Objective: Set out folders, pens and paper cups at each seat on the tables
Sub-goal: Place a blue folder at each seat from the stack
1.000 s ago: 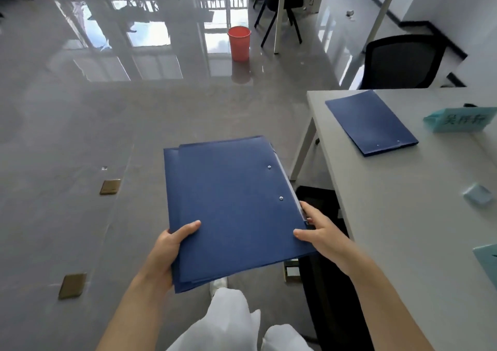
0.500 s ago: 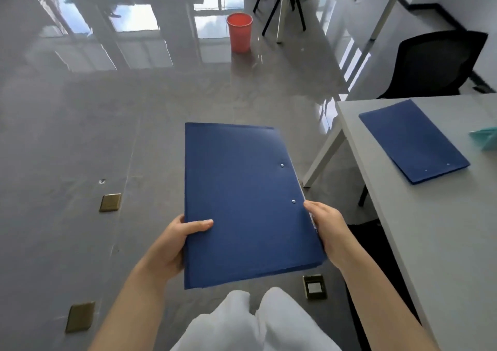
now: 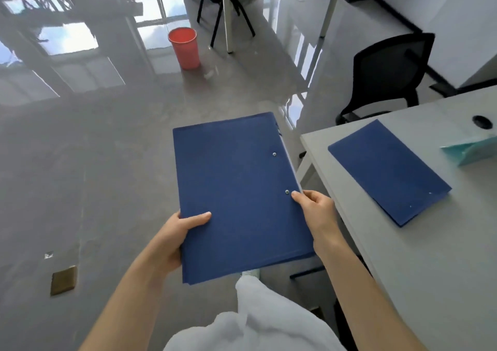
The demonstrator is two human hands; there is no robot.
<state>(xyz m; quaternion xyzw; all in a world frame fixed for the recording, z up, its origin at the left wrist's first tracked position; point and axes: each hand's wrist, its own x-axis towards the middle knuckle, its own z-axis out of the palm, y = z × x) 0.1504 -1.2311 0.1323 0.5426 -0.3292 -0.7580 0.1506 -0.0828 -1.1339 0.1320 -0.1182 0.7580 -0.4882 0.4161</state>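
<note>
I hold a stack of dark blue folders (image 3: 236, 189) flat in front of me, over the floor and left of the table. My left hand (image 3: 177, 232) grips the stack's near left edge, thumb on top. My right hand (image 3: 317, 210) grips its right edge near the lower metal stud. One more blue folder (image 3: 387, 170) lies flat on the grey table (image 3: 430, 256) to my right, near the table's far left corner. No pens or paper cups are in view.
A teal name card (image 3: 470, 149) stands beside the lying folder, near a round cable hole (image 3: 481, 121). A black office chair (image 3: 387, 76) stands behind the table. A red bin (image 3: 185, 47) and another table's legs stand farther off on the glossy floor. A brass floor plate (image 3: 63, 280) lies at the left.
The view has swung left and forward, so the table and its folder sit farther right. The folder stack has been squared up and stays held in both hands.
</note>
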